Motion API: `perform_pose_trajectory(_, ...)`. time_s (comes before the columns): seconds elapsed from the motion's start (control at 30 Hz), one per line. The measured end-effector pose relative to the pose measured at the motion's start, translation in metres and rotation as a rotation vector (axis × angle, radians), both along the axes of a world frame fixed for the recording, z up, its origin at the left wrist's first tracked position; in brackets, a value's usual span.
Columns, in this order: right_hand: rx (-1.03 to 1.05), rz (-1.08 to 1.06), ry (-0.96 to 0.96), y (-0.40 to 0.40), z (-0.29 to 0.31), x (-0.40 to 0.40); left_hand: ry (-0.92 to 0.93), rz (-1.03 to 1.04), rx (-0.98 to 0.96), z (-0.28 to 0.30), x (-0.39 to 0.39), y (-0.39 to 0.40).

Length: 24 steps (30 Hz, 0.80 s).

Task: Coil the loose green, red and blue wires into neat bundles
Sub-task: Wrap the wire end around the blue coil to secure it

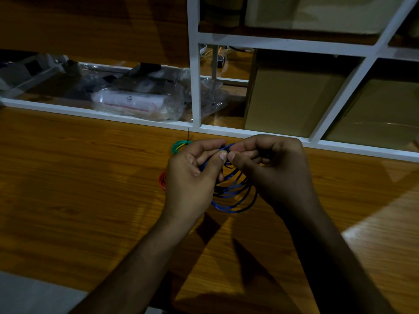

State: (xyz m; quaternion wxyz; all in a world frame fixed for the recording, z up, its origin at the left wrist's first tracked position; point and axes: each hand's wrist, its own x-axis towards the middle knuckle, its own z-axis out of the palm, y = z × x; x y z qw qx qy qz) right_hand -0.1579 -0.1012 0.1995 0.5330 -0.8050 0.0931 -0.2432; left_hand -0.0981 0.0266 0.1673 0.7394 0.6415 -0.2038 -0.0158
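Observation:
A coil of blue wire (pixel 233 196) hangs in loops between my two hands above the wooden table (pixel 79 177). My left hand (pixel 192 175) pinches the top of the blue coil with thumb and fingers. My right hand (pixel 274 168) pinches the same spot, where a small black tie (pixel 223 147) sits on the bundle. A green wire coil (pixel 179 146) lies on the table behind my left hand, with a thin black tie tail sticking up from it. A red wire coil (pixel 162 180) shows only as a sliver at my left hand's edge.
A white shelf frame (pixel 196 87) runs along the table's far edge. Clear plastic bags (pixel 140 100) lie behind it on the left, and cardboard boxes (pixel 292 98) fill the compartments on the right. The room is dim.

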Motion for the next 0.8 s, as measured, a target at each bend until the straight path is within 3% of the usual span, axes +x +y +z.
perform_pose_trajectory(0.6,0.020,0.003,0.009,-0.0019,-0.0006,0.0015,-0.058,-0.010,0.056,0.0009,-0.0027,0.0015)
perform_pose_trajectory(0.8,0.075,0.023,0.055,-0.0085,-0.0032,0.0041,-0.188,0.016,0.174,-0.0042,-0.0027,0.0038)
